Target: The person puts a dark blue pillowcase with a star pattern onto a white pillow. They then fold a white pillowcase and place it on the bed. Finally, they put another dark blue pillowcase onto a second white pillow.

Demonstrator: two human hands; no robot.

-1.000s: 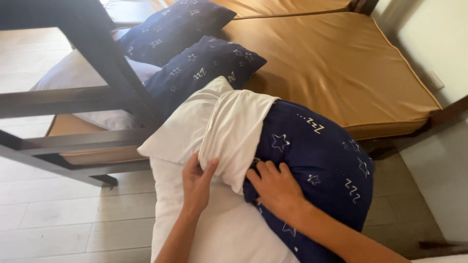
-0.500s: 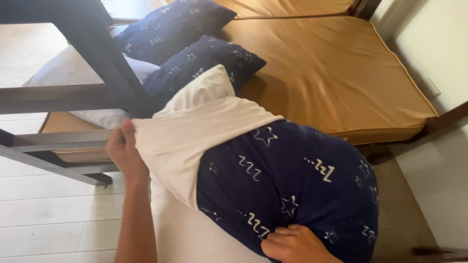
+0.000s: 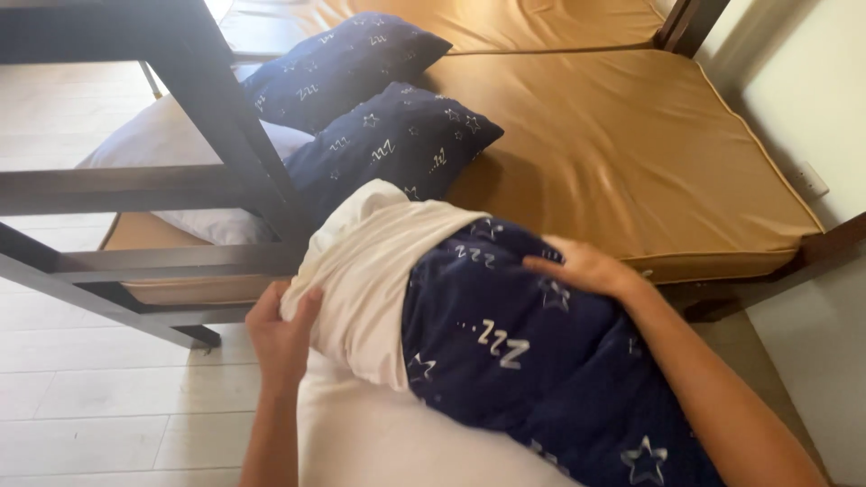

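Here the tan mattress (image 3: 622,153) fills the background, two navy star-print pillows (image 3: 379,117) at its head. Nearer lies a white pillow (image 3: 370,280) half inside a navy pillowcase (image 3: 532,361) — left hand (image 3: 281,332), grip closed on the white end; right hand (image 3: 586,268) flat, fingers spread on the case.

Soft cloth against smooth mattress covering and dark frame.

The navy pillowcase (image 3: 532,361) looks like soft, matt plush cloth printed with pale stars; the white pillow (image 3: 370,280) inside is plain matt woven fabric, creased. The tan mattress (image 3: 622,153) has a smooth, slightly glossy, leather-like cover. The bed frame (image 3: 225,117) is dark and matt, the floor (image 3: 99,406) pale with a wood grain.
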